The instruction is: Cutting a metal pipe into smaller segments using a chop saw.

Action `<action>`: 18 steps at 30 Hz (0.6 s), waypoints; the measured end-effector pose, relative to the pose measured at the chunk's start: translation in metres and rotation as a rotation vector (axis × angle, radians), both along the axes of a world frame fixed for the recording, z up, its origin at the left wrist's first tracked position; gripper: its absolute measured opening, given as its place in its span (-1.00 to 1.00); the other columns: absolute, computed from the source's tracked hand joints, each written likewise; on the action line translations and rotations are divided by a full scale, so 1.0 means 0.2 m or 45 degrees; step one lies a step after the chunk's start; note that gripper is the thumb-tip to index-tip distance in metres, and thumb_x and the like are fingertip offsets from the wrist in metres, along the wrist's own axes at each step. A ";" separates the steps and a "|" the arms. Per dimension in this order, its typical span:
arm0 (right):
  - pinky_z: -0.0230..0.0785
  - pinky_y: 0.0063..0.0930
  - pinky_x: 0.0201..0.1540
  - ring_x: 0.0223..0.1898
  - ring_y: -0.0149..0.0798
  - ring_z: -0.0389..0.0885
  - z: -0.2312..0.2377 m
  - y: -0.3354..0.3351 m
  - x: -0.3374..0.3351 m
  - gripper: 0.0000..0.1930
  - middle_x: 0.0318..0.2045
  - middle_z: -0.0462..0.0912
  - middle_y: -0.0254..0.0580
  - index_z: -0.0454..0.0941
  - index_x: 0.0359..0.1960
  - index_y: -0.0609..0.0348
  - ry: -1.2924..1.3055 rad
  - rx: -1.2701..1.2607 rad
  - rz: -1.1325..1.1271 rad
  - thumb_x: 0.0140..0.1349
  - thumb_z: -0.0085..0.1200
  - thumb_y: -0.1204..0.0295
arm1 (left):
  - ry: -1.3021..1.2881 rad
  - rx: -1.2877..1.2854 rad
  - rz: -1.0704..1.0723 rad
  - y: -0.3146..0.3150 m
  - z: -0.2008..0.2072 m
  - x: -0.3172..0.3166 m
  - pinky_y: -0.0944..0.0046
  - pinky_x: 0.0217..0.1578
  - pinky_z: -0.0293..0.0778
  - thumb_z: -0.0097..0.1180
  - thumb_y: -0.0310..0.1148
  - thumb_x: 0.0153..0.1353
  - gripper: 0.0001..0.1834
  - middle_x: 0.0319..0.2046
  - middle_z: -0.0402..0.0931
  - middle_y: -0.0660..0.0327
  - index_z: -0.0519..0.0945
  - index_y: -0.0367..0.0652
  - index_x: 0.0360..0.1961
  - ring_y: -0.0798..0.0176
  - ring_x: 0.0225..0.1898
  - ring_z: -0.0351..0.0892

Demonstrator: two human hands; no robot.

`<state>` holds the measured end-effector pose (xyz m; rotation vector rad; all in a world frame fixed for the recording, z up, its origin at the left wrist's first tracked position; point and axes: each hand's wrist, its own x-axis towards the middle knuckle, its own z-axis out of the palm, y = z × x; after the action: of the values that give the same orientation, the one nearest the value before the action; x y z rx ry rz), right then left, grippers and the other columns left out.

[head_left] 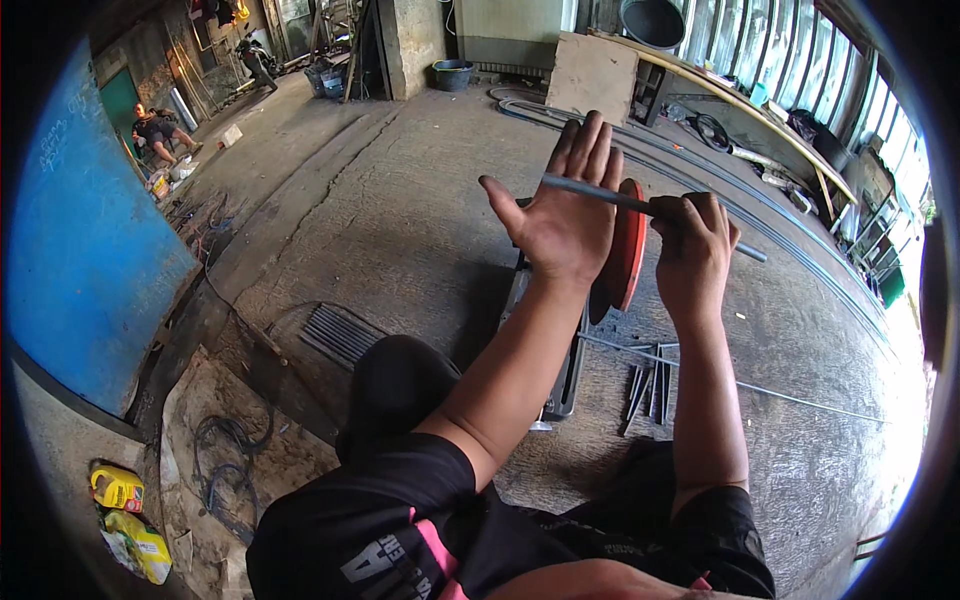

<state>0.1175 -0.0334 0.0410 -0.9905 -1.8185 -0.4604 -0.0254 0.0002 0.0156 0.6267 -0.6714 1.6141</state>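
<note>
My left hand is raised with the palm showing, its fingers stretched and darkened with grime. In my closed right hand is a short grey metal rod. The rod's left end crosses in front of the left hand's fingers; whether it touches them I cannot tell. A red disc stands upright between the two hands. Below it is a dark floor machine, mostly hidden by my left forearm. A long thin rod runs out from the machine to the right.
Short rods lie in a row on the left floor, and dark metal pieces near my right forearm. Long bars stretch along the right. A blue panel stands at left. A person sits far back. Cables lie lower left.
</note>
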 end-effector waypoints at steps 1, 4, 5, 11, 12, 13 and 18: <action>0.14 -0.28 -0.08 -0.21 -0.19 0.48 0.00 0.00 0.00 -0.87 -0.33 0.50 -0.33 0.63 -0.30 -0.06 0.000 0.016 -0.002 0.08 0.19 0.44 | -0.001 0.000 -0.001 0.00 0.00 0.00 -0.16 0.39 -0.17 -0.17 0.51 0.06 0.24 0.44 -0.21 -0.06 -0.12 -0.38 0.40 -0.10 0.45 -0.16; 0.14 -0.28 -0.07 -0.22 -0.19 0.48 -0.01 0.00 -0.02 -0.87 -0.33 0.50 -0.33 0.63 -0.32 -0.06 0.009 0.057 0.004 0.07 0.18 0.44 | 0.047 -0.030 0.039 0.00 -0.01 -0.01 -0.15 0.39 -0.16 -0.18 0.51 0.06 0.22 0.44 -0.20 -0.05 -0.08 -0.38 0.39 -0.10 0.44 -0.13; 0.14 -0.28 -0.07 -0.22 -0.19 0.48 -0.01 0.00 -0.02 -0.87 -0.33 0.50 -0.33 0.63 -0.32 -0.06 0.011 0.056 0.004 0.07 0.18 0.44 | 0.035 -0.037 0.025 0.00 -0.01 -0.02 -0.16 0.38 -0.15 -0.18 0.52 0.06 0.21 0.45 -0.20 -0.04 -0.07 -0.37 0.39 -0.10 0.44 -0.11; 0.14 -0.28 -0.08 -0.21 -0.19 0.48 -0.02 0.01 -0.02 -0.88 -0.33 0.50 -0.34 0.63 -0.34 -0.07 -0.012 0.069 -0.019 0.06 0.18 0.45 | -0.003 -0.038 -0.027 0.02 -0.02 -0.01 -0.22 0.36 -0.12 -0.20 0.52 0.07 0.19 0.45 -0.20 -0.01 -0.05 -0.31 0.40 -0.09 0.43 -0.08; 0.14 -0.28 -0.08 -0.21 -0.19 0.48 -0.02 0.01 -0.02 -0.88 -0.33 0.51 -0.34 0.63 -0.34 -0.07 -0.011 0.067 -0.020 0.06 0.17 0.45 | 0.054 -0.032 0.025 0.02 -0.02 -0.01 -0.22 0.36 -0.13 -0.20 0.52 0.07 0.19 0.45 -0.19 -0.01 -0.05 -0.31 0.40 -0.09 0.44 -0.09; 0.14 -0.28 -0.08 -0.21 -0.19 0.48 -0.02 0.01 -0.01 -0.88 -0.33 0.51 -0.34 0.63 -0.34 -0.07 -0.010 0.064 -0.022 0.06 0.17 0.46 | 0.055 -0.033 0.024 0.02 -0.02 -0.01 -0.22 0.36 -0.13 -0.20 0.52 0.07 0.19 0.45 -0.19 -0.01 -0.05 -0.31 0.40 -0.09 0.44 -0.09; 0.14 -0.29 -0.08 -0.20 -0.19 0.48 -0.02 0.02 -0.02 -0.86 -0.32 0.51 -0.34 0.62 -0.34 -0.05 -0.003 0.055 -0.016 0.04 0.18 0.48 | 0.008 -0.032 0.006 0.01 -0.01 0.00 -0.09 0.39 -0.13 -0.19 0.51 0.07 0.22 0.44 -0.19 -0.06 -0.12 -0.37 0.40 -0.04 0.45 -0.12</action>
<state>0.1132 -0.0299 0.0362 -0.9724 -1.7983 -0.5067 -0.0263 0.0014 0.0127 0.6150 -0.6442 1.6222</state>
